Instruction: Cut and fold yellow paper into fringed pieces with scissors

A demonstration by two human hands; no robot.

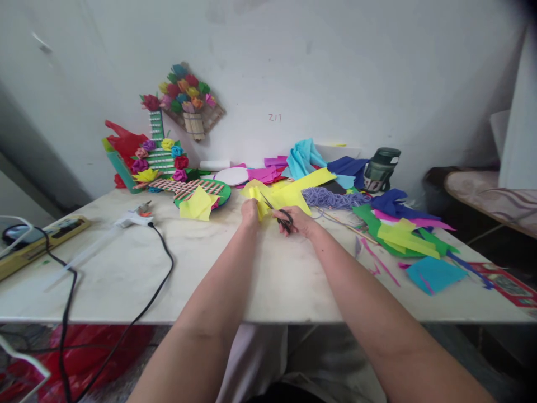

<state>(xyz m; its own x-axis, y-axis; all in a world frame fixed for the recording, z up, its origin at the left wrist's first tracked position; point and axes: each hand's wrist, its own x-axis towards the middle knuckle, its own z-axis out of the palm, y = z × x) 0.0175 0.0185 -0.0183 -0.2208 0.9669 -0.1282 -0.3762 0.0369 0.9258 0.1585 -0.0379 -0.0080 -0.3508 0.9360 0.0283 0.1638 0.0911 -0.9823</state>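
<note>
My left hand (250,211) is closed on a piece of yellow crepe paper (260,202) near the middle of the table. In my right hand (298,221) is a pair of scissors (286,220), my fingers wrapped in its dark handles. The blades point up and left, beside the yellow paper; whether they touch it I cannot tell. Just behind both hands lies a longer yellow crepe sheet (289,197). To the left a loose yellow square (198,204) rests partly over a green guitar-shaped craft with woven sticks (184,191).
Purple yarn (333,197), a dark bottle (381,169) and coloured crepe paper (305,157) stand along the back. On the right lie green paper (371,229) and a blue square (436,275). A glue gun (136,217) with a black cord and a power strip (44,245) occupy the left.
</note>
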